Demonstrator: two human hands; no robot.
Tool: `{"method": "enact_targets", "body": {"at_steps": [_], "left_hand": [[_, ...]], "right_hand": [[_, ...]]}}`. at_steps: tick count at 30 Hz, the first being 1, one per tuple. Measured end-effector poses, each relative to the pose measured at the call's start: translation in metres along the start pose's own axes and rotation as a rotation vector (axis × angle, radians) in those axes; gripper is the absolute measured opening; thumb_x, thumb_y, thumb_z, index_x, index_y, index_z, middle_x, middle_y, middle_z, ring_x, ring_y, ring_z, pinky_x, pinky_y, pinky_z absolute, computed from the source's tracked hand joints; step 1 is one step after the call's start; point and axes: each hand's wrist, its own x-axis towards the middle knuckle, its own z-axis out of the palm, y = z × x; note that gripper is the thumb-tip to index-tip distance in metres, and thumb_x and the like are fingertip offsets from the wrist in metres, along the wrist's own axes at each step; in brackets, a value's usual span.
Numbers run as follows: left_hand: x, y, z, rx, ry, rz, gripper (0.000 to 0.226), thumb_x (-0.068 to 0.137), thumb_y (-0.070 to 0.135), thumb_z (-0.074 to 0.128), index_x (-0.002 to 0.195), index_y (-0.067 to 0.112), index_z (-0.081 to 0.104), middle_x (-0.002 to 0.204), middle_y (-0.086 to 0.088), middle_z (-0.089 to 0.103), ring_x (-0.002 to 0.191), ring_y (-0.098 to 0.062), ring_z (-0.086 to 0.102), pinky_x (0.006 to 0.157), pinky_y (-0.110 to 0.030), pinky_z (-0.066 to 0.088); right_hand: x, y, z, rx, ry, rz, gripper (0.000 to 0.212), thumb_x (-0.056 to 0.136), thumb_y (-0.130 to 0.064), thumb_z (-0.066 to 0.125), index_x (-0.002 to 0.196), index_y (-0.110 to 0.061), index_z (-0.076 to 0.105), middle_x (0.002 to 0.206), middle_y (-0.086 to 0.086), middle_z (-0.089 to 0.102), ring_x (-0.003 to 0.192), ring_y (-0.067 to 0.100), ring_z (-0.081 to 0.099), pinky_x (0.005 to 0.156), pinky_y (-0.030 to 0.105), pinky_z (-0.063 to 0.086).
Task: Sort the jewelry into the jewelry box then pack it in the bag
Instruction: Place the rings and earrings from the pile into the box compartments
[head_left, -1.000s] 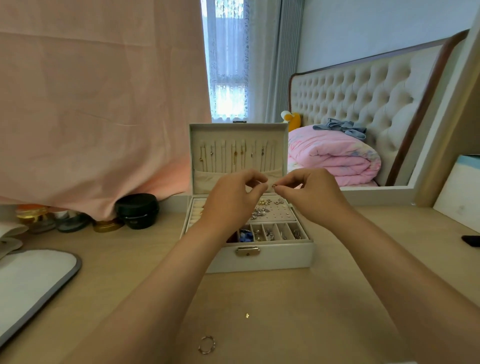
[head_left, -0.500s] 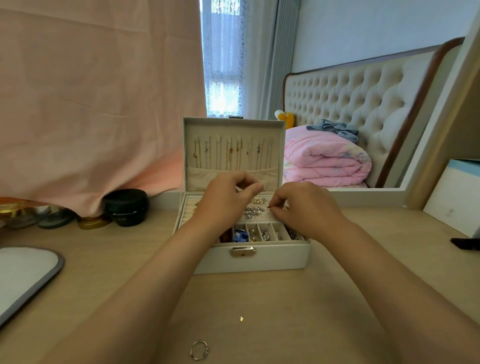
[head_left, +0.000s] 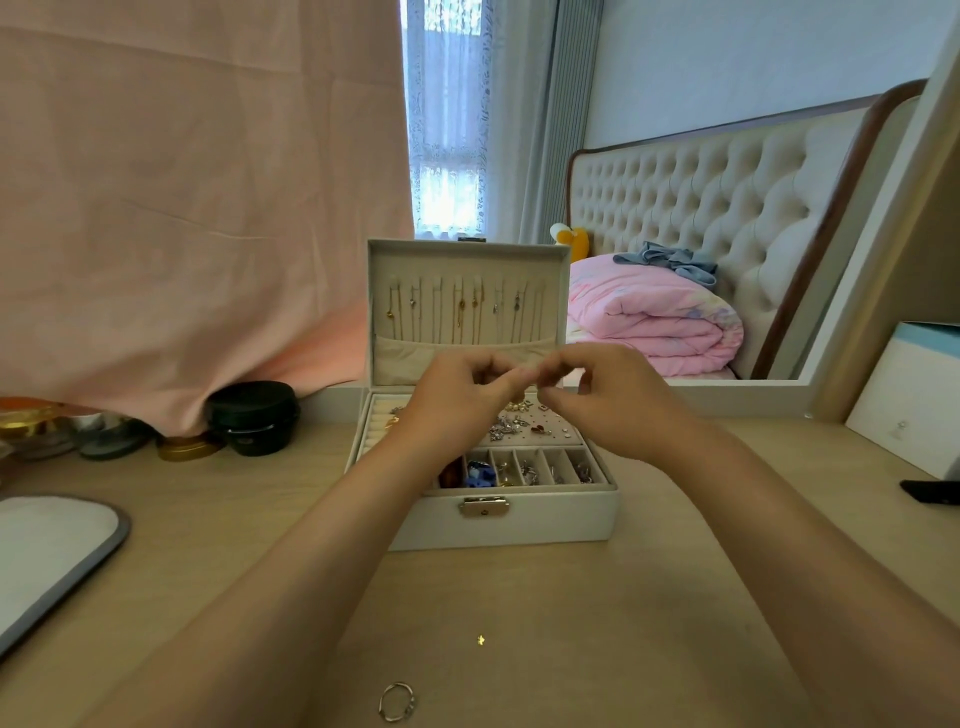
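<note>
the sorting step is in hand, judging by the open jewelry box at the centre of the frame and the loose pieces lying on the table. the left hand and right hand hover over the box's middle, fingers curled in, tips nearly meeting. that spot is blurred, so i cannot tell whether they pinch a small piece between them. the upright lid carries a row of necklaces above a pocket. the tray behind the hands holds scattered earrings, and the front row of small compartments holds mixed bits, one of them blue. low in the frame, a ring and a tiny gold piece lie on the table, well apart from the box. next, i judge, comes seating whatever the fingers are working on, then a fine pinch for those two. no bag is plainly in view.
</note>
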Motion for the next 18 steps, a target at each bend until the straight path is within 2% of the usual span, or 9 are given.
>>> {"method": "enact_targets", "body": {"at_steps": [2,5,9,13,18], "left_hand": [[-0.001,0.003,0.000,-0.020,-0.013,-0.016,0.014,0.092,0.034,0.068,0.082,0.027,0.073,0.063,0.019,0.067,0.057,0.008,0.058,0.055,-0.008,0.045],[-0.003,0.007,0.001,-0.067,-0.023,-0.062,0.018,0.093,0.037,0.067,0.083,0.024,0.075,0.056,0.020,0.064,0.050,0.005,0.056,0.048,-0.007,0.043],[-0.006,0.011,0.000,-0.157,-0.049,-0.153,0.026,0.094,0.046,0.062,0.089,0.025,0.077,0.079,0.010,0.074,0.060,-0.004,0.059,0.049,-0.017,0.044],[-0.005,0.012,-0.004,-0.182,-0.078,-0.200,0.023,0.099,0.041,0.058,0.103,0.028,0.076,0.091,0.011,0.076,0.065,-0.005,0.060,0.056,-0.021,0.046],[-0.003,0.011,-0.005,-0.252,-0.085,-0.268,0.017,0.097,0.034,0.064,0.104,0.025,0.076,0.092,0.008,0.076,0.071,-0.010,0.060,0.055,-0.021,0.044]], "right_hand": [[0.000,-0.007,-0.002,0.191,0.040,0.005,0.017,0.082,-0.022,0.080,0.091,-0.035,0.072,0.083,-0.018,0.071,0.054,-0.004,0.053,0.055,0.008,0.038],[-0.002,-0.013,-0.003,0.272,0.072,0.012,0.019,0.076,-0.019,0.086,0.089,-0.028,0.074,0.068,-0.026,0.067,0.048,0.001,0.046,0.050,0.009,0.038],[-0.002,-0.011,-0.003,0.309,0.115,0.038,0.011,0.078,-0.020,0.085,0.085,-0.025,0.078,0.050,-0.023,0.059,0.045,0.003,0.043,0.049,0.009,0.035],[-0.003,-0.009,-0.003,0.356,0.166,0.053,0.011,0.081,-0.020,0.083,0.082,-0.029,0.077,0.050,-0.025,0.059,0.044,0.004,0.042,0.049,0.008,0.035],[-0.002,-0.009,0.001,0.391,0.202,0.077,0.010,0.082,-0.020,0.082,0.080,-0.028,0.076,0.063,-0.020,0.068,0.047,0.003,0.049,0.052,0.012,0.042]]}}
